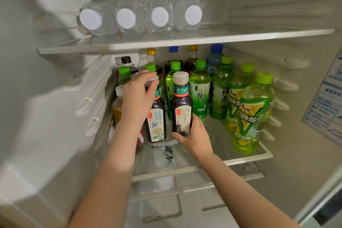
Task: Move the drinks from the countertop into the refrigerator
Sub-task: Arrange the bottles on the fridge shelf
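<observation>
Both my hands are inside the open refrigerator at its middle glass shelf (pixel 246 159). My left hand (pixel 137 96) grips the neck and cap of a dark tea bottle with a flower label (pixel 156 126), which stands upright on the shelf. Just to its right, my right hand (pixel 194 135) holds the lower body of a second dark tea bottle with a pagoda label (pixel 182 105). That bottle is upright, at or just above the shelf. Its pale cap is free.
Green tea bottles (pixel 199 89) fill the shelf's middle and right, two large ones (pixel 253 113) near the front edge. Cola and water bottles stand at the back. Several water bottles (pixel 125 17) lie on the upper shelf (pixel 166 42). An orange drink (pixel 117 109) stands at the left wall.
</observation>
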